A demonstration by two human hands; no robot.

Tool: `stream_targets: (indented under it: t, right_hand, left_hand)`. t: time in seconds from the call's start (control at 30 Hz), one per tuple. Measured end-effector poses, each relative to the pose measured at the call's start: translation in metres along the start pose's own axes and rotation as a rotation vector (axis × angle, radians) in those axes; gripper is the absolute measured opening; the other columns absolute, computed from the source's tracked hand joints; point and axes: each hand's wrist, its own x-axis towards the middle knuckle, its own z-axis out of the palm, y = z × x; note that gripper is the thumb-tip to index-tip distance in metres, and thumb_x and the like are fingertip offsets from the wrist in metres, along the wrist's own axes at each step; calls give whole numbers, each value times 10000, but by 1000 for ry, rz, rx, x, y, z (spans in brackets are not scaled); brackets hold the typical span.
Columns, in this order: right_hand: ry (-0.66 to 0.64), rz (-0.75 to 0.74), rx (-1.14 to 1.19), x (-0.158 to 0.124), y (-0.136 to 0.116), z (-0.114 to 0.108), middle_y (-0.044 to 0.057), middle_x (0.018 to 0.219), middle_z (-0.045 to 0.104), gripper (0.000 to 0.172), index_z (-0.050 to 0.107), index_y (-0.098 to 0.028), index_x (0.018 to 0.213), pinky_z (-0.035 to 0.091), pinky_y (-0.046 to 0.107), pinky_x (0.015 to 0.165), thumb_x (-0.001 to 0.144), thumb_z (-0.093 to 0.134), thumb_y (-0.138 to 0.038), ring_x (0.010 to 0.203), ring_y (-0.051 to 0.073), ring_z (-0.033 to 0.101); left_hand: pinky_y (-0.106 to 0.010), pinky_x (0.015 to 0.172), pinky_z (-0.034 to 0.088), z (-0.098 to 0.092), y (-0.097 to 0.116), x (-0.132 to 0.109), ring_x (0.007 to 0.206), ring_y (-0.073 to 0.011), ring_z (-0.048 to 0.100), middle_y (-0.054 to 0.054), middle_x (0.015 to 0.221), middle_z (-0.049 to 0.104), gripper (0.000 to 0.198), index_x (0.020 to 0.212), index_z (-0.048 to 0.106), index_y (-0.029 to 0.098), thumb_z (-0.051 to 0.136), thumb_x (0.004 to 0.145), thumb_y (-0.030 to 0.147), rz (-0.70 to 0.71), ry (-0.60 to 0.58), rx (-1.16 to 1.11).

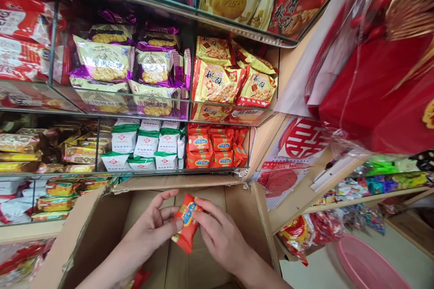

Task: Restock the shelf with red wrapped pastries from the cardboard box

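A small red packet with a blue and yellow label (188, 216) is held between both hands above an open cardboard box (84, 230). My left hand (158, 219) pinches its left side with thumb and fingers, the index finger raised. On the right side, the fingertips of my right hand (217, 230) press on the packet. Part of another red packet (139, 277) shows low in the box, partly hidden by my left forearm. Similar red packets (222, 159) are stacked in a shelf compartment just behind the box.
Glass-fronted shelves hold green-and-white packets (145, 144), purple biscuit packs (101, 61) and red-and-yellow packs (217, 83). Red wrapped items (373, 90) hang at the upper right. A pink basin (366, 262) stands at the lower right.
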Motion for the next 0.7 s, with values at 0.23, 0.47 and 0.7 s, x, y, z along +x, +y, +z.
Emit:
stream_targets:
  t: [0.23,0.47,0.7]
  right_hand:
    - [456,50,-260,53,44,-15,112,1083,631,218,549,-176,1039,495,332,882,851,448,-131,1043,171,581]
    - [617,114,-400,114,89,-23,138,1005,658,189,584,-163,769,483,315,867,881,440,-209,1003,175,599]
    - [578,138,-416,128,96,0,124,1117,612,274,621,-149,953,429,293,963,919,366,-242,1071,152,556]
  left_hand:
    - [-229,550,394,5,5,3,710,-144,585,-30,902,659,476,1069,514,229,672,664,424,83,43,11]
    - [-228,568,372,-8,-27,5,678,-127,562,-27,833,664,344,927,573,202,640,699,451,14,-116,148]
    - [-239,568,366,-9,-36,4,659,-124,531,-5,759,640,394,856,582,207,655,644,531,18,-103,171]
